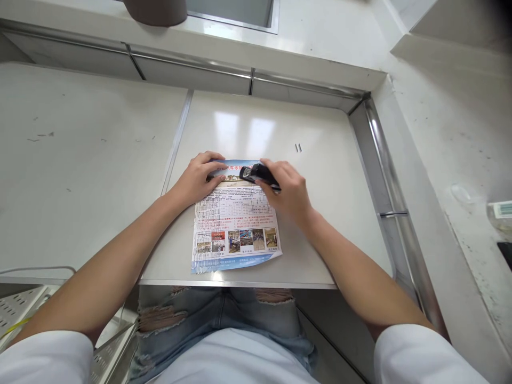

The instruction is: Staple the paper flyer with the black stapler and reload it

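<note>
A printed flyer (248,210) with coloured photos and red text lies on the table in front of me. Rows of staples run down its left part. My right hand (290,192) is closed around a black stapler (260,175), whose metal tip rests over the upper part of the flyer. Its lower jaw I cannot make out. On the flyer's upper left edge lies my left hand (202,176), thumb and fingers apart on the paper, left of the stapler. Two short staple strips (298,148) lie on the table, beyond my right hand.
The white tabletop (328,213) has a metal seam at its left and a front edge near my lap. Metal rails (384,154) border it at the right and back. A brown container (156,10) stands on the ledge behind. Small dark scraps (42,134) lie on the left tabletop.
</note>
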Demonstrator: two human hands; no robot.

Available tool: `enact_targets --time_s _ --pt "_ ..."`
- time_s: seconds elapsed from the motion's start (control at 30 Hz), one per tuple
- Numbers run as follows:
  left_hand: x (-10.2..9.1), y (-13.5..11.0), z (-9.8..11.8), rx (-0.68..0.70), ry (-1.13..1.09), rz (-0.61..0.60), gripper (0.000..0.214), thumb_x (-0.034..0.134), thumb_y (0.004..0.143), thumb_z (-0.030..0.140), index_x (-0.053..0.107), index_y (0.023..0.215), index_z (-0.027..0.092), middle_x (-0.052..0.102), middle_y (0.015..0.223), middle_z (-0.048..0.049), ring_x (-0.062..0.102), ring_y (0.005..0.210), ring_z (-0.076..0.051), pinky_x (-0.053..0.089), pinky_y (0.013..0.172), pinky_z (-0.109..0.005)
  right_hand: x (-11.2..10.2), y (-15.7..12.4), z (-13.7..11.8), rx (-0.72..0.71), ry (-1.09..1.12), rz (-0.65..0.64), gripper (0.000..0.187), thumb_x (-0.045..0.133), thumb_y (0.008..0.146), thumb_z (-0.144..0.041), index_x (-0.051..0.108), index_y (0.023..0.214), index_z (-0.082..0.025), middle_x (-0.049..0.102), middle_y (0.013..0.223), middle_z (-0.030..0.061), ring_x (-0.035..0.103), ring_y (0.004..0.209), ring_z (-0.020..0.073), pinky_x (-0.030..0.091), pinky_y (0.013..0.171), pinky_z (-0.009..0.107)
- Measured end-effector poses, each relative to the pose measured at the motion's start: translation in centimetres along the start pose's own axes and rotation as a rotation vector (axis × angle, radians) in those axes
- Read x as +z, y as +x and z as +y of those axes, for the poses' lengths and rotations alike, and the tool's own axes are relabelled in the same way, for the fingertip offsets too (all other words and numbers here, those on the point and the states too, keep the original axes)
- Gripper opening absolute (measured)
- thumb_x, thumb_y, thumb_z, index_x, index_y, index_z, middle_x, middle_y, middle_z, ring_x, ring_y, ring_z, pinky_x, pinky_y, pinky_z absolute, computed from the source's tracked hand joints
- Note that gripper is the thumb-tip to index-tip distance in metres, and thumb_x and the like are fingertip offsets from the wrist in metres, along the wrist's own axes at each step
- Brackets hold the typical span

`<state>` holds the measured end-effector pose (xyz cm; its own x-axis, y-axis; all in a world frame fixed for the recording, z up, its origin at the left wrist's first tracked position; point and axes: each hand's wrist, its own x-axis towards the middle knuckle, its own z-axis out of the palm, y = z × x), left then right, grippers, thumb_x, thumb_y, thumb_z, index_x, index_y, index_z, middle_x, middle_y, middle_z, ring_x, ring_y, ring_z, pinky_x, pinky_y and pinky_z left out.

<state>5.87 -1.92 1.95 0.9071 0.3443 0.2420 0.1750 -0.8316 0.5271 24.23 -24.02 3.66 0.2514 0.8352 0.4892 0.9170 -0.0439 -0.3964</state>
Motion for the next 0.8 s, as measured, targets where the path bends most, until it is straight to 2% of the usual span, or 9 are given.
enact_targets --time_s 0.17,0.3,0.43,0.63,0.8 --pt "0.1 0.1 0.0 0.003 -0.008 0.009 0.028 0.061 0.1 0.03 0.079 0.12 0.024 0.069 0.139 -0.0115 0.063 0.13 -0.031 0.05 0.118 -0.055 1.5 -0.5 -1.5 -0.14 0.063 -0.12 0.059 0.058 0.109 -0.03 0.047 0.166 -0.026 0.076 0.124 0.0131 0.069 0.113 0.0301 0.058 0.104 0.049" --pt "0.0 0.0 -0.3 0.013 -0.026 0.004 0.036 0.047 0.103 0.021 0.079 0.119 0.023 0.069 0.14 -0.0122 0.063 0.131 -0.03 0.05 0.116 -0.054 2.0 -0.4 -2.0 -0.163 0.105 -0.151 0.057 0.057 0.11 -0.031 0.047 0.166 -0.025 0.077 0.122 0.0119 0.069 0.111 0.0279 0.058 0.104 0.047" --pt "-0.1 0.0 -0.5 0.011 -0.049 -0.012 0.041 0.044 0.098 0.015 0.078 0.12 0.022 0.069 0.141 -0.0119 0.062 0.131 -0.03 0.05 0.117 -0.055 2.8 -0.4 -1.9 -0.184 0.132 -0.163 0.049 0.055 0.111 -0.033 0.055 0.158 -0.021 0.078 0.12 0.0129 0.069 0.111 0.027 0.057 0.104 0.045" --pt "-0.3 0.0 0.0 0.005 -0.051 -0.009 0.04 0.044 0.097 0.014 0.077 0.119 0.024 0.068 0.14 -0.0096 0.061 0.132 -0.029 0.05 0.118 -0.054 2.9 0.0 -1.7 -0.135 0.132 -0.233 0.033 0.058 0.109 -0.032 0.065 0.14 -0.021 0.078 0.121 0.0128 0.07 0.11 0.027 0.056 0.098 0.043" --pt "-0.8 -0.2 0.4 -0.009 -0.039 0.161 0.038 0.049 0.097 0.009 0.075 0.116 0.029 0.065 0.143 -0.0066 0.059 0.135 -0.028 0.051 0.119 -0.051 1.2 0.4 -1.5 -0.02 0.148 -0.309 0.021 0.068 0.099 -0.026 0.068 0.12 -0.022 0.078 0.112 0.0076 0.068 0.096 0.0229 0.047 0.078 0.033"
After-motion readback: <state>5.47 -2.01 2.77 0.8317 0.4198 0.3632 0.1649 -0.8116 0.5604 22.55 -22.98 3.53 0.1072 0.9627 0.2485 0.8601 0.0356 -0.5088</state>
